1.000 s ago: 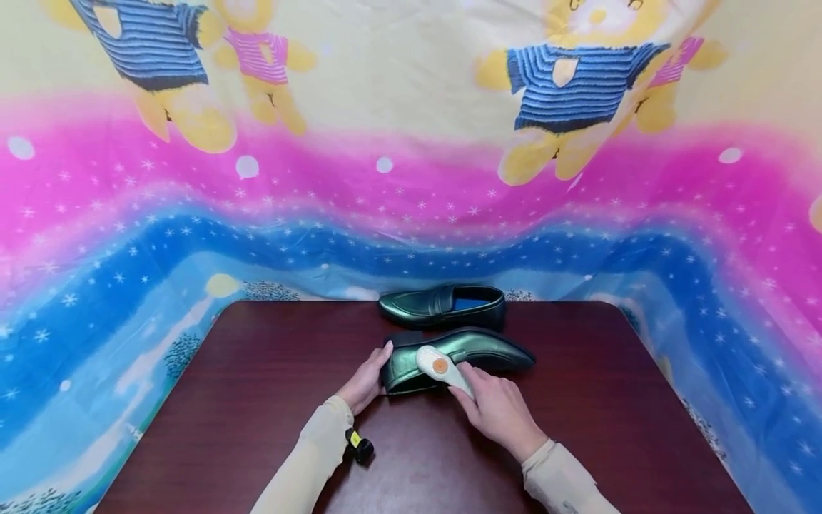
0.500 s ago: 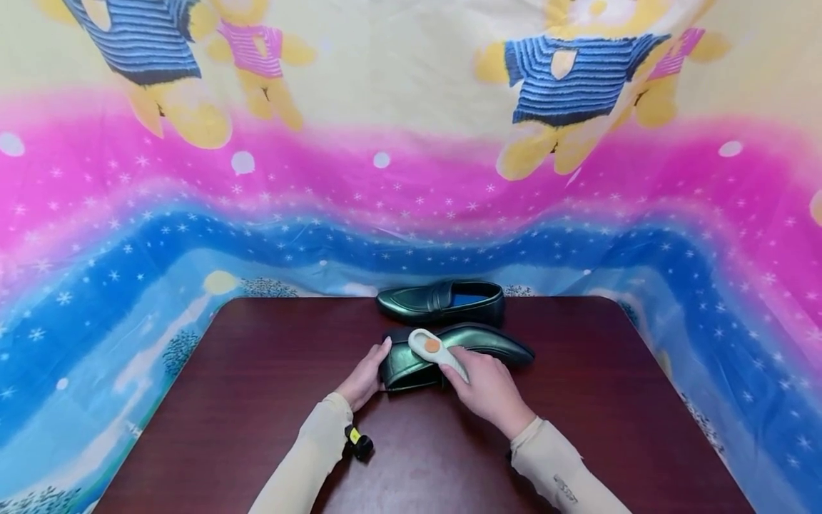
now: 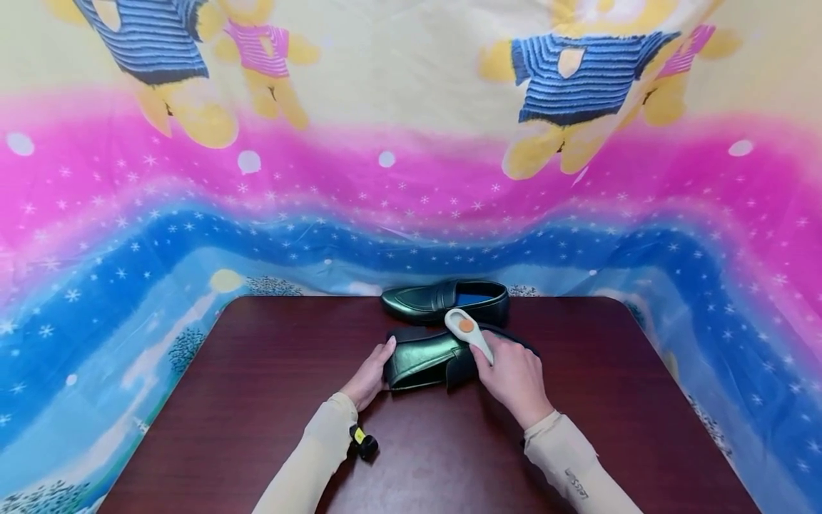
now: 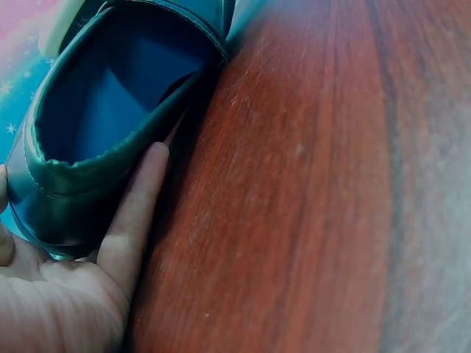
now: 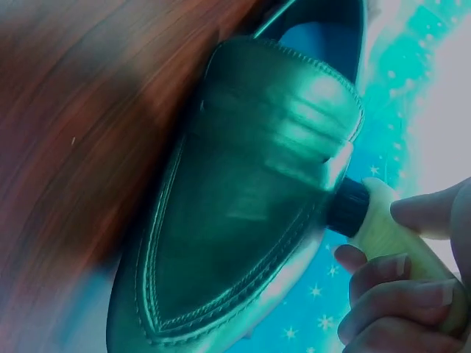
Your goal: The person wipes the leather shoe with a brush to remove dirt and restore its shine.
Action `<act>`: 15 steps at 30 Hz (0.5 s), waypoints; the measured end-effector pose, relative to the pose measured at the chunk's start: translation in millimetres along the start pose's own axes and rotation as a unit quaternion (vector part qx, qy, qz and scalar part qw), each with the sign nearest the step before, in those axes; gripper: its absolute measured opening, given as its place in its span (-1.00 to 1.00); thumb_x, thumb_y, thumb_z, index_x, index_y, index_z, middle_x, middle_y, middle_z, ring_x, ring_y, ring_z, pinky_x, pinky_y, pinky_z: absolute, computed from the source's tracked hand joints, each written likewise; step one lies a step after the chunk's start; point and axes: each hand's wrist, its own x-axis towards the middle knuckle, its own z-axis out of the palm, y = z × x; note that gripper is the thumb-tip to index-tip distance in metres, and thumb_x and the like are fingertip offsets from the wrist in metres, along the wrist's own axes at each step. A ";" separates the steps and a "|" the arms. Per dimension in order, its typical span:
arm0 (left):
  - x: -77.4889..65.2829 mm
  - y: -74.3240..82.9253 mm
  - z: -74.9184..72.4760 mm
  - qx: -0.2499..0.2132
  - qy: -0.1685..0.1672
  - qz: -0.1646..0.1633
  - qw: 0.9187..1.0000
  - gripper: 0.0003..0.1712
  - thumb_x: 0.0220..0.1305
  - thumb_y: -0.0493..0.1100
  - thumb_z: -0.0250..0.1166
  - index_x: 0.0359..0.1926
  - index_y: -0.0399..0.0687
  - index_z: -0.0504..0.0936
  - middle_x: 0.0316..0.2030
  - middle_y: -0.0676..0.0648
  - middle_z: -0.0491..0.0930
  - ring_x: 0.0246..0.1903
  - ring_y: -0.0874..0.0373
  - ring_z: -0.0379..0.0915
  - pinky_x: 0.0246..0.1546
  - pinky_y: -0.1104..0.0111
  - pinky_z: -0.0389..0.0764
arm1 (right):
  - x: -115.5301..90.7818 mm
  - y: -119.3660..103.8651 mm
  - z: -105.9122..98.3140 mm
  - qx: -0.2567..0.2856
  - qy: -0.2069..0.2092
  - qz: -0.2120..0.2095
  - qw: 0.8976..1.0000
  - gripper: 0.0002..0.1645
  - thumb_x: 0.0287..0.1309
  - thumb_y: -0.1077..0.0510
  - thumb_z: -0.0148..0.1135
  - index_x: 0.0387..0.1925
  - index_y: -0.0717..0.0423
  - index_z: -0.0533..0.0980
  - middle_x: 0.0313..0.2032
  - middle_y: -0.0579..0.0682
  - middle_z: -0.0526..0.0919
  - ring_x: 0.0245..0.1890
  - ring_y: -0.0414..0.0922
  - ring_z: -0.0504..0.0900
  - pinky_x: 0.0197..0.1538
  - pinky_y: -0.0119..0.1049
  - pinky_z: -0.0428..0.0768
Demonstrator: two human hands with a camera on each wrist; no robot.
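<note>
A shiny dark green loafer (image 3: 420,359) lies tipped on its side on the table, its opening toward me and its toe to the right. My left hand (image 3: 367,376) holds it at the heel (image 4: 66,209), with the fingers along the lower side in the left wrist view. My right hand (image 3: 516,377) grips a small shoe brush (image 3: 477,341) by its pale handle, which has an orange dot. In the right wrist view the brush's dark bristles (image 5: 348,208) meet the upper's side beside the strap. The right hand hides the toe from the head view.
A second, matching loafer (image 3: 417,303) with a blue insole stands upright just behind, near the back edge of the brown table (image 3: 270,357). A printed cloth (image 3: 411,193) with bears and snowflakes hangs around the table's back and sides.
My right hand has moved the brush to the right along the loafer's side, from near the heel to past the strap. The left hand keeps its hold on the heel.
</note>
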 end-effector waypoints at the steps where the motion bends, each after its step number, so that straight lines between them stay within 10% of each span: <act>1: 0.1 -0.2 0.2 -0.001 0.000 0.001 1.000 -0.06 0.48 0.52 -0.08 0.41 -0.19 0.15 0.29 -0.27 0.30 0.14 -0.02 0.42 0.01 0.14 0.54 | -0.2 1.0 -0.6 -0.001 0.001 0.000 1.000 -0.71 0.33 -0.07 0.33 -0.04 -0.03 0.66 -0.57 -0.01 0.59 -0.62 -0.03 0.50 -0.63 -0.17 0.32; 15: 1.2 0.1 -1.6 -0.002 -0.003 -0.007 1.000 -0.05 0.46 0.53 -0.06 0.42 -0.15 0.15 0.31 -0.25 0.29 0.17 -0.03 0.41 0.03 0.14 0.54 | -9.3 -13.0 2.8 0.064 -0.075 -0.071 0.993 -0.61 0.33 -0.02 0.40 0.12 0.00 0.63 -0.22 -0.09 0.75 -0.47 -0.21 0.55 -0.38 -0.21 0.52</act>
